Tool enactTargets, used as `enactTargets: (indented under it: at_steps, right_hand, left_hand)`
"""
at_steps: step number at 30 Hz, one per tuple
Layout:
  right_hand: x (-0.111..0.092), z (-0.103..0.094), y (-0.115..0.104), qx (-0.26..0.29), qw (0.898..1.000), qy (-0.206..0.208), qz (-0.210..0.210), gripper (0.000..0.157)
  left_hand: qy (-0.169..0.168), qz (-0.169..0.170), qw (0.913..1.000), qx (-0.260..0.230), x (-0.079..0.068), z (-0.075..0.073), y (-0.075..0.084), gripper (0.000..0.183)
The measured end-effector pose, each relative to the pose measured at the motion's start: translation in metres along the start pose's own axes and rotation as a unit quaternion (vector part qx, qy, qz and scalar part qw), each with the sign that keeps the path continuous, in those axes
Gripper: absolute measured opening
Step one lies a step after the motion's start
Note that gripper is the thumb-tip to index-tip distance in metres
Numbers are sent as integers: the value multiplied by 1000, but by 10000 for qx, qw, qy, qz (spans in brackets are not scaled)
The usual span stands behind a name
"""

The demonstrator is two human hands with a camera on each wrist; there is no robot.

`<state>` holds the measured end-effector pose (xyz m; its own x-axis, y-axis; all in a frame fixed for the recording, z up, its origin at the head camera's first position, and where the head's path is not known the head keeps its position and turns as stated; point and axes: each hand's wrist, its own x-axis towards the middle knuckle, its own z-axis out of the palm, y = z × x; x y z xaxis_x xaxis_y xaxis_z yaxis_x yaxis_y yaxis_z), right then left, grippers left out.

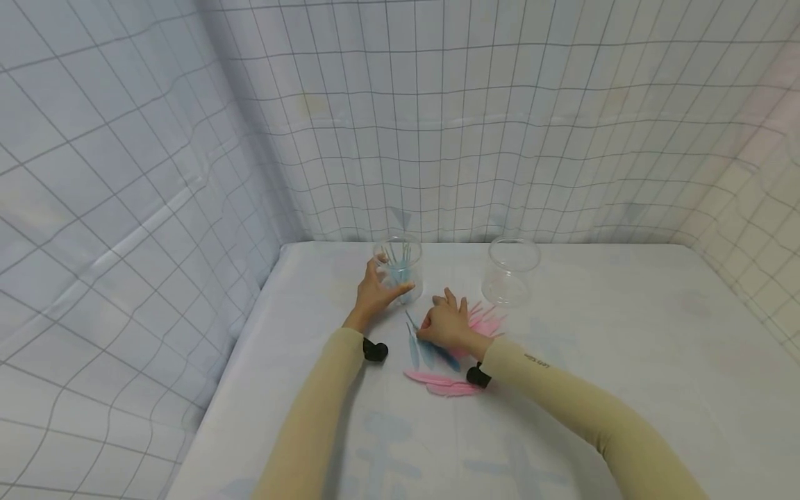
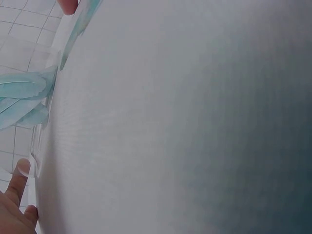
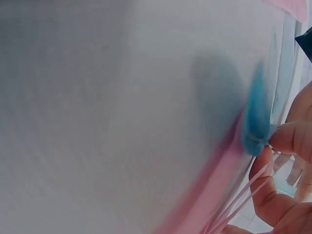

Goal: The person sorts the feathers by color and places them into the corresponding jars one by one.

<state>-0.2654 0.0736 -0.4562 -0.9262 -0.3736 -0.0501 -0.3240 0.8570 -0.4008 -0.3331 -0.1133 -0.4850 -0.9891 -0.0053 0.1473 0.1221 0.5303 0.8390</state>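
Observation:
My left hand (image 1: 373,295) holds a clear round jar (image 1: 420,278) at the back of the table, thumb along its front and fingers at its far left side. Several light blue feathers (image 1: 401,269) stand in this jar, quills up. Just to the right and nearer, my right hand (image 1: 446,325) pinches a darker blue feather (image 3: 257,109) between thumb and index finger, low over the table. Lighter blue feathers (image 1: 413,351) lie beside it. Pink feathers (image 1: 487,323) fan out by the right hand, which partly covers them.
A second clear jar (image 1: 514,269) stands to the right at the back of the white-covered table (image 1: 612,333). Two pink feathers (image 1: 431,378) lie in front of the right hand. Grid-patterned sheets (image 1: 437,139) hang behind and at the sides.

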Motion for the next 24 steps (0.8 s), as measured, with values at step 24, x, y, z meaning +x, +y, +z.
enactTargets:
  at_steps: [24]
  right_hand:
    - [6, -18, 10, 758, 9941, 696, -340, 18]
  left_hand:
    - [23, 109, 9999, -112, -1, -1, 0, 85]
